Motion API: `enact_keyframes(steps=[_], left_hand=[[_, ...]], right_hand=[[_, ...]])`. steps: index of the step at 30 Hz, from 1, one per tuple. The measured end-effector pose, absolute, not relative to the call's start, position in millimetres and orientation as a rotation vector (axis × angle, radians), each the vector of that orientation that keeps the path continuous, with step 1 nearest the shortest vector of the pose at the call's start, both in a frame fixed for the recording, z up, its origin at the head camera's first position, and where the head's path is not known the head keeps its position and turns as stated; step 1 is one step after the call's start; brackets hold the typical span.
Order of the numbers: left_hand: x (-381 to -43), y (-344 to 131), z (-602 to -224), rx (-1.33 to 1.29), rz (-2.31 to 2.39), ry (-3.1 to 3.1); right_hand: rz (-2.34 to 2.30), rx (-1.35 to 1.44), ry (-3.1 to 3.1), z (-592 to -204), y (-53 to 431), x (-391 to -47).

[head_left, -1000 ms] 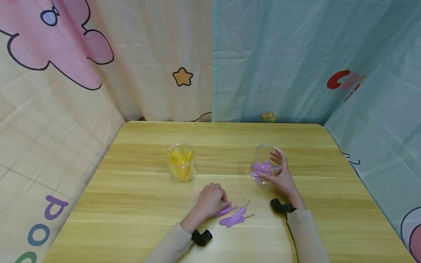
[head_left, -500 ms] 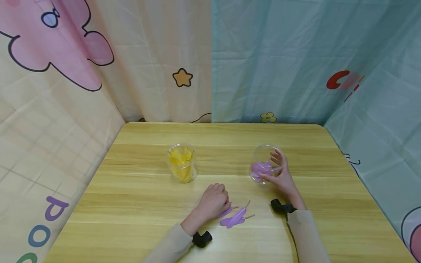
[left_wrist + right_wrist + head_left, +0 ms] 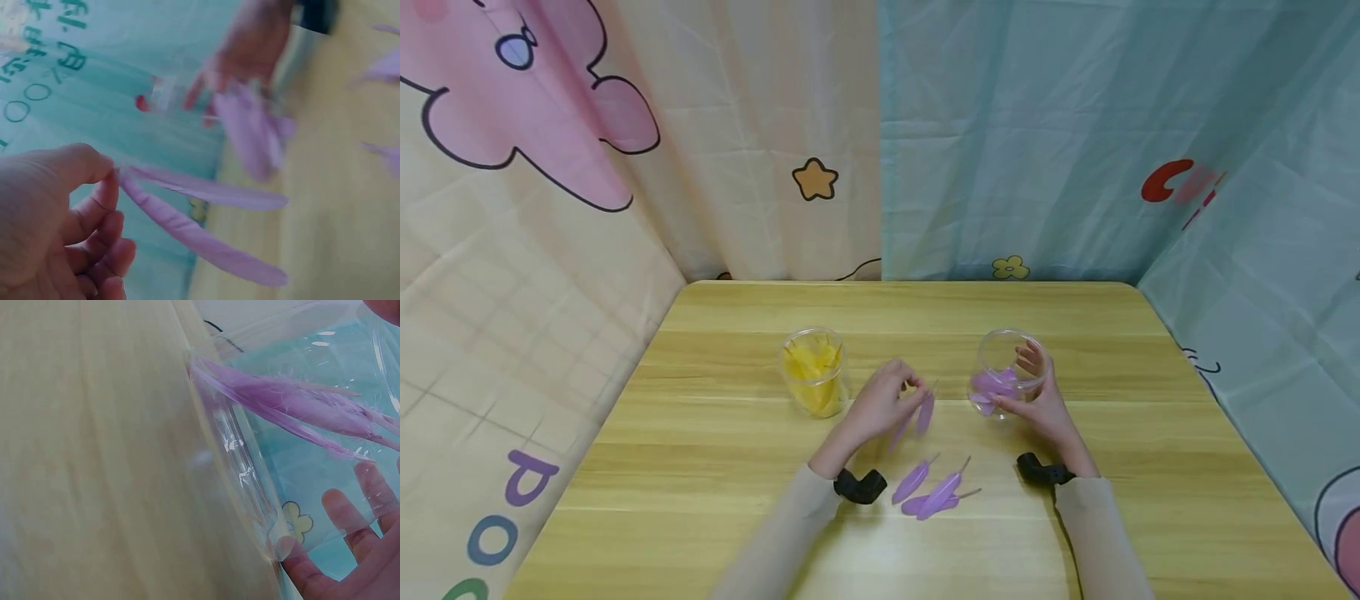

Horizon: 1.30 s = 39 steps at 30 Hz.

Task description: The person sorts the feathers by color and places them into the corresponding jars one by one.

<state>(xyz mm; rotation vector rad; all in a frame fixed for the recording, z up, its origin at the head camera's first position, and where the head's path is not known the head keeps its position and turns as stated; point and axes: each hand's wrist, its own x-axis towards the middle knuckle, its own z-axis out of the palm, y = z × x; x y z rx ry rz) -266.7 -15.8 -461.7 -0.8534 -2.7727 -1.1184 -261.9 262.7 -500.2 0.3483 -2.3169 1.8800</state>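
Observation:
My left hand (image 3: 880,404) is raised over the table, thumb and forefinger pinching two purple feathers (image 3: 206,244) by their quills, the vanes hanging apart. My right hand (image 3: 1041,400) grips a clear cup (image 3: 1000,333) from its right side, fingers behind and thumb in front. Inside that cup lean some purple feathers (image 3: 294,406), seen through the wall in the right wrist view. Below my left hand, three more purple feathers (image 3: 940,497) lie on the table, two of them crossed.
A second clear cup (image 3: 797,392) packed with yellow feathers (image 3: 812,362) stands left of my left hand. Wood-grain table (image 3: 700,500) runs beneath everything. Printed curtains (image 3: 1000,125) hang behind and at both sides.
My left hand has lifted from the table and moved up and slightly right, bringing two purple feathers with it. A feather that was partly under it now shows fully. My right hand keeps its place.

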Motion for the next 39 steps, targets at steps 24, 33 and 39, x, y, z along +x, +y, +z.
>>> enact_keyframes(steps=[24, 33, 39], left_hand=[[-315.4, 72.1, -400.2, -0.904, -1.622, -2.427], [-306.1, 35.4, -416.5, -0.865, -1.569, -2.502], [-283.1, 2.1, -435.0, -0.964, -1.175, -2.762]], right_hand=[[1.895, 0.342, -2.318, -502.0, 266.5, -263.3], [1.89, 0.341, -2.312, -502.8, 264.6, -264.9], [1.888, 0.337, -2.324, -502.2, 263.1, -268.6]])
